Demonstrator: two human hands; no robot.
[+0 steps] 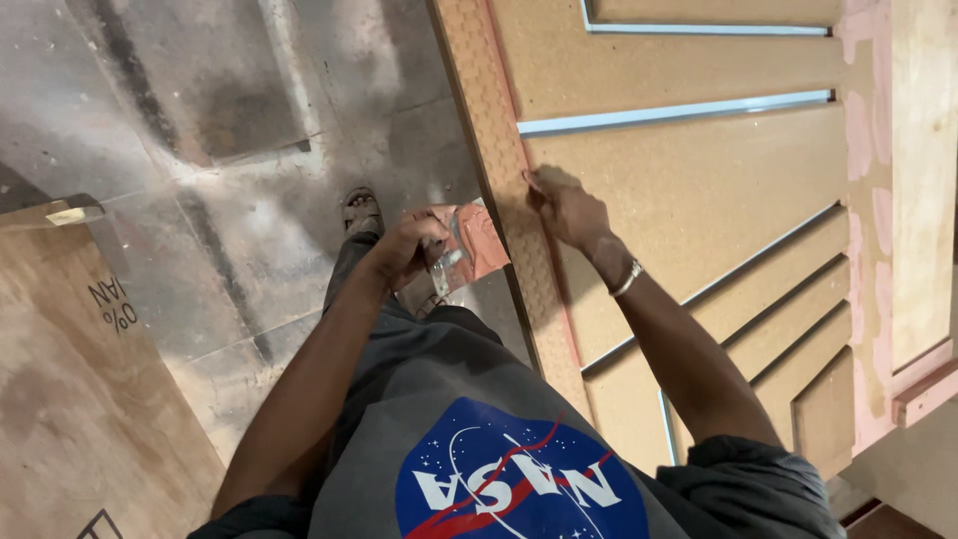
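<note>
Your left hand [404, 250] sits near centre, fingers clamped on a putty knife [446, 262] and a pink-smeared scraper [477, 243] jutting toward 3 o'clock; your right hand [567, 210] rests on the door panel [699, 190], fingertips pinched together at 10 o'clock against the panel's groove edge; pink filler [860, 130] streaks the frame at 2 o'clock; your foot [361, 212] stands on the floor [200, 120] at 11 o'clock.

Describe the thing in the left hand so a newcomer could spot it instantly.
Start at the big brown grooved door panel filling the right side. Just off its left edge, above the grey floor, the left hand holds a flat scraper, the only thing smeared with pink filler.
</note>
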